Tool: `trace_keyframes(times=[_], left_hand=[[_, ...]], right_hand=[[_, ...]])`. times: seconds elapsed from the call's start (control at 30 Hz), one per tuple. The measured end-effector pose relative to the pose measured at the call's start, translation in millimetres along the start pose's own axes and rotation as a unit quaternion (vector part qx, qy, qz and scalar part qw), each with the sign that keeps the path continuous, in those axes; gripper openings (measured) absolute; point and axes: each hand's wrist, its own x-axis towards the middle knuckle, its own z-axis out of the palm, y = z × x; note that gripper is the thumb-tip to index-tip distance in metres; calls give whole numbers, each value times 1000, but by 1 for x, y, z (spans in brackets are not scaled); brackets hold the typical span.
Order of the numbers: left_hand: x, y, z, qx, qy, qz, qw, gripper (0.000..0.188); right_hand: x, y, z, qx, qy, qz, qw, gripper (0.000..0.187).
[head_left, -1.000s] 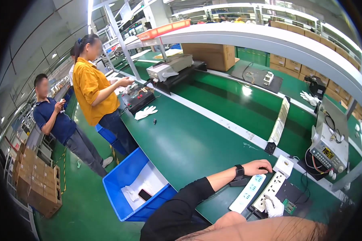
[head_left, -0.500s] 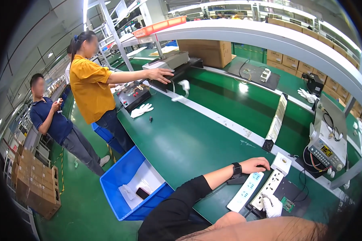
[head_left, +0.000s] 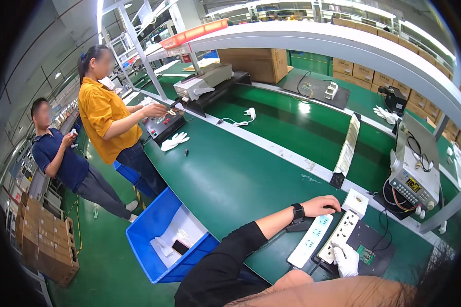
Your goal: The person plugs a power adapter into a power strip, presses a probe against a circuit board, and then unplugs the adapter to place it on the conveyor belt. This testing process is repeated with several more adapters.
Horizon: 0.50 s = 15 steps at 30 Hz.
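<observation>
My left hand [head_left: 320,205], bare with a black watch at the wrist, rests on the green bench beside a white square socket block [head_left: 355,202]. Its fingers curl over, and something dark shows at the fingertips, too small to name. In a white glove, my right hand [head_left: 347,260] bends its fingers at the near end of a cream power strip [head_left: 339,236]; what they hold, if anything, is hidden. A white and blue power strip [head_left: 311,241] lies between my two hands. Just right of the glove, a small green circuit board [head_left: 364,254] lies on a dark mat [head_left: 379,240].
A blue bin [head_left: 143,256] holding a phone stands left of the bench. An instrument with a lit display [head_left: 414,185] is at right. A white plug with cable [head_left: 248,115] lies farther off. A person in yellow [head_left: 101,107] works at a black box [head_left: 164,125]; another person stands behind.
The person in yellow has drawn an arm back from the far instrument to the black box. The white plug now lies on the bench. My hands stay in nearly the same place.
</observation>
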Motion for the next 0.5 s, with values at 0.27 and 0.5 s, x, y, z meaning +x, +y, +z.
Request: trace_keyframes(times=[0.27, 0.5], left_hand=[[-2, -2, 0, 1, 2, -4, 1000, 20], [-2, 0, 0, 4, 6, 4, 1000, 19]], right_hand=[[0, 5, 1, -5, -3, -10, 1000, 21], [1, 6, 0, -3, -10, -12, 1000, 21]])
